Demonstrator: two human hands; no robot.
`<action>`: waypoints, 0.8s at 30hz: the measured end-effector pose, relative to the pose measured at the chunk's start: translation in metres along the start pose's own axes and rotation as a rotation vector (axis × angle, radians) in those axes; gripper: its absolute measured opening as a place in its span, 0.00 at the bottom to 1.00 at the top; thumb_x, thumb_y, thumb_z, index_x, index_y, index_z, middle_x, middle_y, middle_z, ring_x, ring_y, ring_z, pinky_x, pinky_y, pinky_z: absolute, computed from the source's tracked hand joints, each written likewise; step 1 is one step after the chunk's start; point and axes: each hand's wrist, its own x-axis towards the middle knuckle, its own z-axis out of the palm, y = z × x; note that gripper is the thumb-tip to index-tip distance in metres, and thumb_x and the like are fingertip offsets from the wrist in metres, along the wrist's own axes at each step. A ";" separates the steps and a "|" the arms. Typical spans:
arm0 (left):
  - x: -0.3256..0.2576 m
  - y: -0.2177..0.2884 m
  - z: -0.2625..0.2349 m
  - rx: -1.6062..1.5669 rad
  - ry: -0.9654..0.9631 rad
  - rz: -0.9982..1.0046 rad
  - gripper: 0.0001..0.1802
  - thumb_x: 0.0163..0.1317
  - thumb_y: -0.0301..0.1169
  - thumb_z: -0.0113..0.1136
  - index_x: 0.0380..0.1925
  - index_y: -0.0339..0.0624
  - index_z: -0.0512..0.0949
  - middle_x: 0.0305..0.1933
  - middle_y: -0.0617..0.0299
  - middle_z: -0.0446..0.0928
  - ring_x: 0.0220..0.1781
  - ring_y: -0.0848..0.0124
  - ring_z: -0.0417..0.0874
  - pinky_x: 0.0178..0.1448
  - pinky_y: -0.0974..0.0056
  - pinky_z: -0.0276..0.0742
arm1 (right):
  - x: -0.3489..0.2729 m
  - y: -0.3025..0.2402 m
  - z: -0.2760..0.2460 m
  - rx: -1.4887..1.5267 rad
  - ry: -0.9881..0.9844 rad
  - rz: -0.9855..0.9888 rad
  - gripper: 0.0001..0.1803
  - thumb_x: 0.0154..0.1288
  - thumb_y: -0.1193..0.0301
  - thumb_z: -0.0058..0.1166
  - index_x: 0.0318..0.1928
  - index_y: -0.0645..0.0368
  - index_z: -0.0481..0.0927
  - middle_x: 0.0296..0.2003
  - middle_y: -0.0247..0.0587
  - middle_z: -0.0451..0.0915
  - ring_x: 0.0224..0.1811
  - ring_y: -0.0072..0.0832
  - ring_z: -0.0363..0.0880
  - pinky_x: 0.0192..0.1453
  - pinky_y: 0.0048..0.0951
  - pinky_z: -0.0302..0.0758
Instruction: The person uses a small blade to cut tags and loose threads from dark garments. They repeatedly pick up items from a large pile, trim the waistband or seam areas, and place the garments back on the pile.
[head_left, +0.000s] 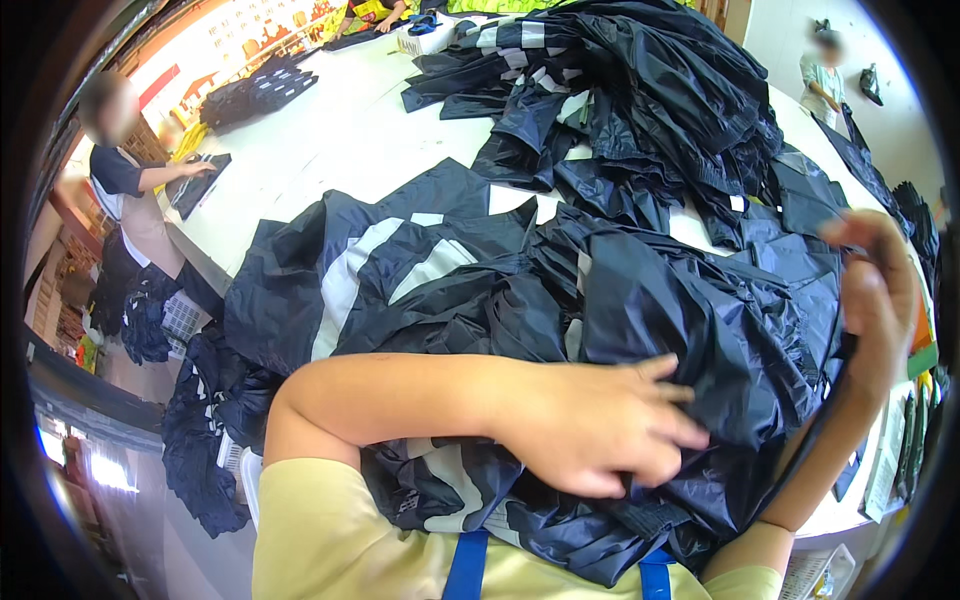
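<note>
Two hands (600,425), two blue straps (466,566), one table (340,145)

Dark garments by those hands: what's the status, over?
Left hand open over dark garments. Right hand raised to the right, blurred. Left forearm hiding some cloth.

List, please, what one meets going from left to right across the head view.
Co-worker's dark sleeve → small pile of dark clothes → white box → wearer's left hand → wearer's right hand

On the wide white table (330,150), shiny black fabric garments (470,310) lie under my left hand (605,425), with a big black clothing heap (690,90) beyond.
</note>
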 end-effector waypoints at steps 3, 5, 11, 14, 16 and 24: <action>0.008 0.011 -0.023 -0.094 -0.088 0.202 0.16 0.52 0.32 0.63 0.42 0.46 0.77 0.58 0.45 0.71 0.58 0.53 0.74 0.63 0.36 0.64 | 0.007 0.006 0.066 -0.236 -0.617 0.009 0.26 0.51 0.63 0.63 0.51 0.61 0.77 0.46 0.42 0.81 0.29 0.23 0.78 0.34 0.23 0.74; 0.010 0.003 -0.086 -0.254 -0.072 -0.099 0.17 0.55 0.33 0.63 0.45 0.46 0.77 0.48 0.52 0.79 0.44 0.63 0.82 0.51 0.55 0.78 | -0.010 0.039 0.093 0.022 -0.751 -0.155 0.28 0.50 0.67 0.64 0.54 0.60 0.75 0.49 0.49 0.79 0.43 0.38 0.82 0.46 0.33 0.77; -0.102 -0.199 -0.151 0.143 0.913 -1.041 0.25 0.53 0.33 0.65 0.52 0.43 0.73 0.51 0.58 0.76 0.53 0.67 0.76 0.59 0.61 0.70 | -0.029 0.035 0.106 -0.215 -0.886 -0.152 0.28 0.51 0.62 0.64 0.54 0.55 0.76 0.52 0.51 0.77 0.40 0.41 0.82 0.47 0.34 0.78; -0.115 -0.240 -0.113 0.338 0.552 -1.224 0.36 0.48 0.45 0.69 0.57 0.45 0.71 0.63 0.45 0.66 0.66 0.55 0.65 0.67 0.58 0.62 | -0.032 0.044 0.107 -0.188 -0.883 -0.107 0.28 0.53 0.61 0.63 0.55 0.53 0.75 0.54 0.50 0.76 0.35 0.38 0.84 0.43 0.33 0.79; -0.091 -0.227 -0.092 0.505 0.487 -1.128 0.40 0.50 0.53 0.66 0.60 0.46 0.69 0.68 0.38 0.57 0.70 0.47 0.57 0.70 0.55 0.57 | -0.032 0.049 0.107 -0.176 -0.876 -0.098 0.28 0.53 0.61 0.63 0.56 0.53 0.74 0.54 0.50 0.76 0.34 0.38 0.84 0.42 0.33 0.79; -0.020 -0.092 -0.086 0.154 0.050 -0.501 0.44 0.59 0.56 0.56 0.68 0.41 0.56 0.69 0.44 0.59 0.71 0.54 0.60 0.71 0.56 0.56 | -0.026 0.049 0.095 0.014 -0.876 0.056 0.29 0.53 0.63 0.65 0.55 0.59 0.75 0.50 0.51 0.77 0.34 0.38 0.84 0.42 0.32 0.80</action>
